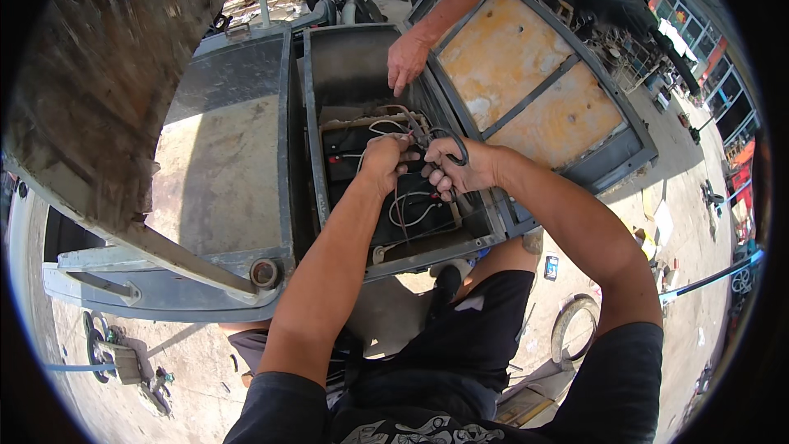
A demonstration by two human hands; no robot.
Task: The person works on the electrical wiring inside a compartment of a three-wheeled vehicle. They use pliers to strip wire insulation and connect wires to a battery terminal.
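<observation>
My left hand (pixel 385 158) is closed, pinching a thin wire above an open metal compartment (pixel 310 127). Close beside it, my right hand (pixel 454 169) grips a pair of scissors by their black handles (pixel 465 153), blades pointing up and away from me by the wire. Exactly where the blades meet the wire is too small to tell. Below both hands sit black batteries (pixel 349 141) with red terminal caps, joined by loose white wires (pixel 421 219). Another person's hand (pixel 408 59) reaches in from the far side, fingers pointing down toward the wires.
A hinged metal lid (pixel 526 57) with rusty yellowish panels lies tipped back on the right. On the left are a flat metal deck (pixel 218 164) and a large raised panel (pixel 90 74). A tyre (pixel 575 329) and scattered parts lie on the concrete ground.
</observation>
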